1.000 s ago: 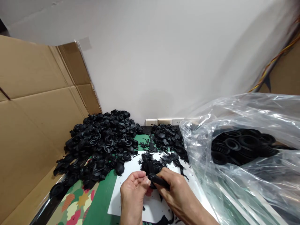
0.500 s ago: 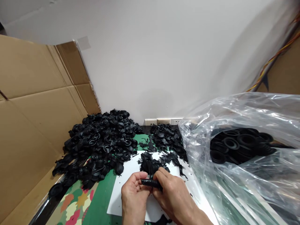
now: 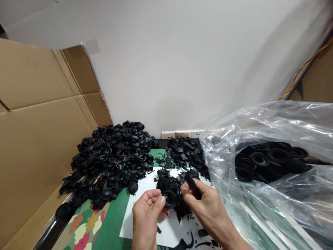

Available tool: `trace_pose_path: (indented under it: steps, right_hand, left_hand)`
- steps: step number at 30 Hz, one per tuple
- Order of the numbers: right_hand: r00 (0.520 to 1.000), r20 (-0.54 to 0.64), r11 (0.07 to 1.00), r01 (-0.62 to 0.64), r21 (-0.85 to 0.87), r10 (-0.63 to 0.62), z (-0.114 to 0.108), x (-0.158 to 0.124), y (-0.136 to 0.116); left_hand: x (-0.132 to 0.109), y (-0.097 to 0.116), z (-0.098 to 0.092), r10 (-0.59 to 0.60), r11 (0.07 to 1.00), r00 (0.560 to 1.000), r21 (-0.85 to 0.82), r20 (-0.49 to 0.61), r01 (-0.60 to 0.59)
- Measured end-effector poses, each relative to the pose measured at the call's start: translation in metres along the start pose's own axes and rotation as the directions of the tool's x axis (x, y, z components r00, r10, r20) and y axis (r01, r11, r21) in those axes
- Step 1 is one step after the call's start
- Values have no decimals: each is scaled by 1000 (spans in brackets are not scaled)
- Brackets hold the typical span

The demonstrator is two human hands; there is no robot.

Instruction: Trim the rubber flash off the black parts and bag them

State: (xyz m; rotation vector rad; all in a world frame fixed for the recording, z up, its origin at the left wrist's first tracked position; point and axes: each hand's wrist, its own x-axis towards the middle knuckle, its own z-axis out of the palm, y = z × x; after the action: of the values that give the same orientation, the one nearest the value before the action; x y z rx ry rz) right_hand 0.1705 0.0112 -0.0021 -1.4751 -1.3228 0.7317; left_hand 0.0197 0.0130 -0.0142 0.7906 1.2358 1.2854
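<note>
- Black rubber is everywhere: the left hand [image 3: 147, 211] pinches a small ribbed rubber boot [image 3: 169, 198] between thumb and forefinger, its round open end facing the camera.
- Low in the middle of the view, the boot is held just above a white sheet [image 3: 135, 215] lying on the surface [image 3: 110, 222], which has a green cover with a patterned patch.
- To the right of the boot, the right hand [image 3: 205, 205] has its fingers curled closed around a thin black strip [image 3: 193, 185], which sticks up past the thumb.
- Both hands are close together, the strip just beside the boot but apart from it.
- Loose black scraps [image 3: 188, 222] lie on the sheet under and around the hands.
- A large heap of boots [image 3: 111, 156] sits to the left, against a cardboard wall [image 3: 39, 114].
- A smaller pile of offcuts [image 3: 186, 151] lies farther back, by the white wall.
- At the right, a clear plastic bag [image 3: 273, 194] holds more black rubber parts [image 3: 270, 161].
</note>
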Motion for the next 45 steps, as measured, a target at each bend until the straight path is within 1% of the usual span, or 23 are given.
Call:
trace_pose_path:
  steps: [4, 6, 9, 11, 16, 20, 23, 25, 29, 31, 34, 36, 38, 40, 42, 45]
  right_hand:
    - [997, 73, 1000, -7, 17, 6, 3, -4, -3]
    - [994, 109, 1000, 7, 27, -10, 5, -7, -5]
    - [972, 215, 995, 98, 21, -100, 7, -9, -8]
    - [957, 257, 989, 145, -37, -131, 8, -9, -8]
    - [958, 271, 966, 151, -208, -91, 12, -9, -5]
    - [955, 270, 946, 195, -259, -123, 14, -9, -3]
    - [953, 267, 927, 223, -303, -142, 14, -9, -4]
    - [946, 286, 910, 247, -332, -152, 13, -8, -5]
    - [935, 322, 886, 273, -374, -152, 13, -8, -5]
    - [940, 300, 872, 282, -400, -166, 17, -9, -4]
    - [953, 219, 858, 286, -426, -209, 25, -13, -1]
    - [961, 151, 874, 274, -402, -232, 29, -14, 0]
    - [970, 72, 914, 243, -325, -233, 28, -13, 1]
    - [982, 0, 962, 183, -203, -187, 21, -10, 1]
    - [995, -46, 993, 89, -76, -92, 10, -6, 1]
    - [997, -75, 999, -33, 29, 36, -5, 0, 1]
  left_hand:
    - [0, 0, 0, -3, 1000, 1000, -6, 3, 3]
    - [0, -1, -1, -10, 1000, 1000, -7, 9, 10]
    - [0, -1, -1, -8, 1000, 1000, -9, 22, 8]
    - [0, 0, -1, 1, 1000, 1000, -9, 23, -1]
    - [-1, 3, 4, 12, 1000, 1000, -8, 2, -12]
    - [-5, 4, 10, 38, 999, 999, 7, -39, -37]
    - [-7, 3, 13, 78, 997, 994, 15, -73, -77]
    - [-7, 0, 14, 111, 993, 990, 41, -92, -107]
    - [-4, -5, 10, 145, 986, 987, 98, -65, -138]
    - [-3, -7, 8, 145, 982, 989, 126, -34, -139]
    - [-1, -6, 6, 150, 980, 989, 133, 8, -150]
    - [-1, -4, 6, 126, 986, 992, 103, 20, -128]
    - [-2, -1, 6, 79, 995, 997, 58, 7, -79]
    - [-2, 1, 6, 36, 999, 999, 26, -17, -35]
    - [-1, 2, 6, 17, 1000, 999, 14, -27, -16]
    - [-1, 3, 4, 24, 1000, 999, 4, -43, -24]
